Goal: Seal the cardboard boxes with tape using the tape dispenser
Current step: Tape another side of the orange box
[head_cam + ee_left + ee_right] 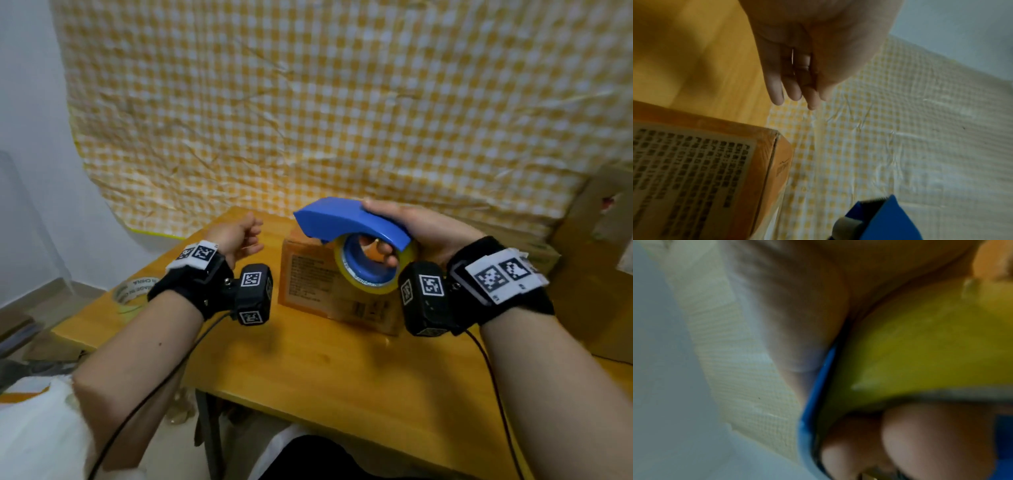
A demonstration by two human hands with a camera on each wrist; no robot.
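A cardboard box (318, 284) with a printed label stands on the wooden table (325, 370); its labelled side also fills the lower left of the left wrist view (694, 170). My right hand (404, 233) grips a blue tape dispenser (342, 216) holding a yellowish tape roll (404, 284), raised over the box, fingers through the roll's core. The dispenser's toothed front (879, 211) shows beside the box. The roll (931, 353) and my fingertips (931, 434) fill the right wrist view. My left hand (239, 236) hovers left of the box, fingers relaxed and loosely extended (793, 81), holding nothing.
A spare roll of printed tape (132, 291) lies near the table's left edge. A yellow-and-white checked cloth (342, 102) hangs behind the table. More cardboard (596, 240) stands at the right. Cables run from both wrist cameras over the table's front.
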